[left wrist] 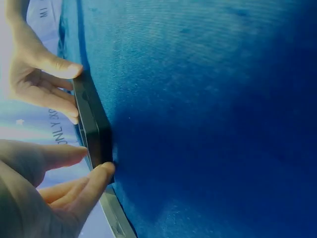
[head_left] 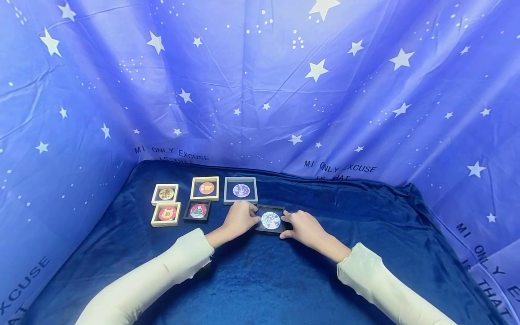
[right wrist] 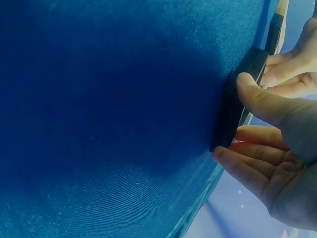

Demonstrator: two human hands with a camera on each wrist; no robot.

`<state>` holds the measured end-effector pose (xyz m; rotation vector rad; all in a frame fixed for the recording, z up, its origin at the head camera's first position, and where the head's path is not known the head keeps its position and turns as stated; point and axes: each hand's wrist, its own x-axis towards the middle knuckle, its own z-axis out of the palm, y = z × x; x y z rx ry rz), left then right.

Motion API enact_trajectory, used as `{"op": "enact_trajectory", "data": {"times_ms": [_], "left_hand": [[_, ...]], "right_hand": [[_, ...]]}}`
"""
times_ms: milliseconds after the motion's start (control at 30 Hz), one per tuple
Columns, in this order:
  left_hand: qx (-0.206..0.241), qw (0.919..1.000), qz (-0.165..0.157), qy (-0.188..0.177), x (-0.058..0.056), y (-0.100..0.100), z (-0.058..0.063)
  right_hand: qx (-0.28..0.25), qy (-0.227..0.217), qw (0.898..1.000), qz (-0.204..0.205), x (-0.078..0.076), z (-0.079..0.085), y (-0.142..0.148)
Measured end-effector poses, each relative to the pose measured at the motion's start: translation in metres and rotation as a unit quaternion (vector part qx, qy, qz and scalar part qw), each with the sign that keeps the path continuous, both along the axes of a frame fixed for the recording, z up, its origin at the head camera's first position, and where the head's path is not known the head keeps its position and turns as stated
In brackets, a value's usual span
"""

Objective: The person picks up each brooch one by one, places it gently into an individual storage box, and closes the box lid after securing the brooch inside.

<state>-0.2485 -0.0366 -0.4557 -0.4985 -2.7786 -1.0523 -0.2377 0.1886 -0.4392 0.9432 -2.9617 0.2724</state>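
A black square display frame with a round blue-and-white picture disc inside lies face up on the dark blue cloth. My left hand pinches its left side, thumb and fingertips at the edge. From the other side my right hand grips the right edge between thumb and fingers. In the left wrist view the black frame is seen side-on, low over the cloth, with both hands at its ends. The right wrist view shows my right thumb against the near side of the frame.
Left of my hands sit more display frames with round discs: a grey one, a yellow one, a black one, a white one and a lower yellow one. A star-printed curtain rises behind the velvety cloth.
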Motion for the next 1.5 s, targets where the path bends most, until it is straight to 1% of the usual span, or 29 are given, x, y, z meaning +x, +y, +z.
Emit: {"op": "enact_trajectory", "data": {"times_ms": [67, 233, 467, 633, 800, 1067, 1233, 1333, 1500], "left_hand": [[-0.01, 0.9998, 0.015, -0.008, -0.001, 0.001, 0.0], [-0.032, 0.9989, 0.028, -0.022, -0.002, 0.002, 0.002], [-0.002, 0.9957, 0.039, -0.084, -0.004, 0.003, 0.005], [0.011, 0.9935, 0.039, -0.106, -0.005, 0.004, 0.007], [0.01, 0.9942, 0.037, -0.1, -0.004, 0.004, 0.01], [-0.01, 0.9936, 0.048, -0.102, -0.004, -0.001, 0.012], [-0.014, 0.9922, 0.062, -0.107, -0.004, -0.013, 0.014], [-0.013, 0.9897, 0.076, -0.12, -0.003, -0.022, 0.016], [-0.024, 0.988, 0.088, -0.125, -0.002, -0.038, 0.017]], "right_hand": [[0.001, 0.0, 1.0, -0.001, 0.001, 0.0, 0.0], [0.003, -0.005, 1.0, -0.006, 0.002, -0.001, -0.001], [0.008, -0.005, 1.0, -0.007, 0.004, -0.001, -0.002], [0.003, -0.004, 1.0, -0.005, 0.004, -0.001, -0.002], [-0.02, -0.011, 1.0, -0.001, 0.001, 0.003, -0.003], [-0.064, -0.026, 0.998, -0.008, -0.004, 0.013, -0.003], [-0.084, -0.048, 0.995, -0.025, -0.006, 0.021, 0.0], [-0.096, -0.059, 0.993, -0.038, -0.008, 0.025, 0.002], [-0.108, -0.062, 0.991, -0.052, -0.011, 0.031, 0.005]]}}
